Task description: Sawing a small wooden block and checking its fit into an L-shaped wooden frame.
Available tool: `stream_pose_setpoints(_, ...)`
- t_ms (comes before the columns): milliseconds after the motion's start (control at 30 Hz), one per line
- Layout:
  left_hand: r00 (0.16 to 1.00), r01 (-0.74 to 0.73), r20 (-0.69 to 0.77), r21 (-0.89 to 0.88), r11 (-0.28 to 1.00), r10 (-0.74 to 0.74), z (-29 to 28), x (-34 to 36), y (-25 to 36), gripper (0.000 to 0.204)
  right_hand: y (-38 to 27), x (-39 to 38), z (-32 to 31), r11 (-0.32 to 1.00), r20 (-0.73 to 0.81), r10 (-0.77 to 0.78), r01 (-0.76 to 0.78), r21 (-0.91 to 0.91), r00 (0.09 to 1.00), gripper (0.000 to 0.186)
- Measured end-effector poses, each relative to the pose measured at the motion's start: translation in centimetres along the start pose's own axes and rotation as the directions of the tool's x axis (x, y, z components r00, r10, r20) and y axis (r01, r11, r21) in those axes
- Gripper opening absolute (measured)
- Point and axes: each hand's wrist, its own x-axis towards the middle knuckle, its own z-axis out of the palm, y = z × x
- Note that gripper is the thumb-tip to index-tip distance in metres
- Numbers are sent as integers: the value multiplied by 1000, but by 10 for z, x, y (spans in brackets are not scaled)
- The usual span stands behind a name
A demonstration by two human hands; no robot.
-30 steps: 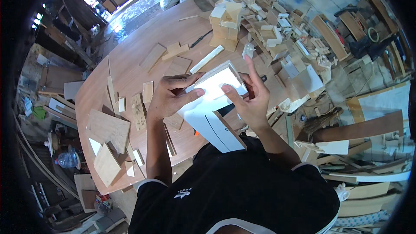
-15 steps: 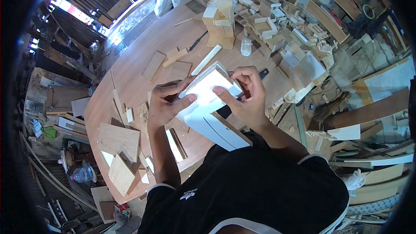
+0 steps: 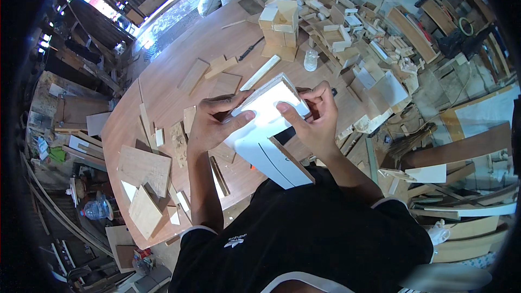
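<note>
Above the table's near side I hold an L-shaped white-faced wooden board [image 3: 277, 163] with a dark curved line on its lower arm. Its edges show bare wood, and the thicker upper end is bright with glare. My left hand [image 3: 211, 125] is closed on the left edge, thumb pressed on the white face and fingers behind. My right hand [image 3: 320, 114] grips the upper right edge, its thumb on the face and fingers curled round the side. Whether a second piece lies against the back, I cannot tell.
The brown table [image 3: 163, 76] carries loose boards [image 3: 144, 171] at the left and a wood strip [image 3: 260, 73] beyond my hands. Farther off stand a wooden box [image 3: 278, 27], a clear jar [image 3: 310, 59] and a dark long tool [image 3: 251, 49]. Small wooden parts [image 3: 347, 32] crowd the far right.
The board stays in both hands and has shifted very slightly right. My right thumb has moved a little to the right on its face. The view has tilted slightly.
</note>
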Motion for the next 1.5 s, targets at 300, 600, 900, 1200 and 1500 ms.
stream_pose_setpoints(300,999,32,21,76,997,-34,1,10,-11,37,13,9,-5,998,-57,56,-55,25,997,36)
stream_pose_setpoints(600,999,35,12,96,995,-36,-2,12,-18,37,16,12,-6,998,-37,50,-49,25,998,36)
stream_pose_setpoints(900,1000,18,14,102,995,-20,-2,12,-21,38,13,13,-5,998,-28,41,-40,44,999,34)
stream_pose_setpoints(1200,1000,17,1,91,996,-17,-1,12,-21,38,18,12,-6,998,-7,43,-43,35,999,33)
stream_pose_setpoints(1500,1000,29,2,138,990,-29,-8,10,-27,40,20,13,0,999,-30,28,-27,43,999,34)
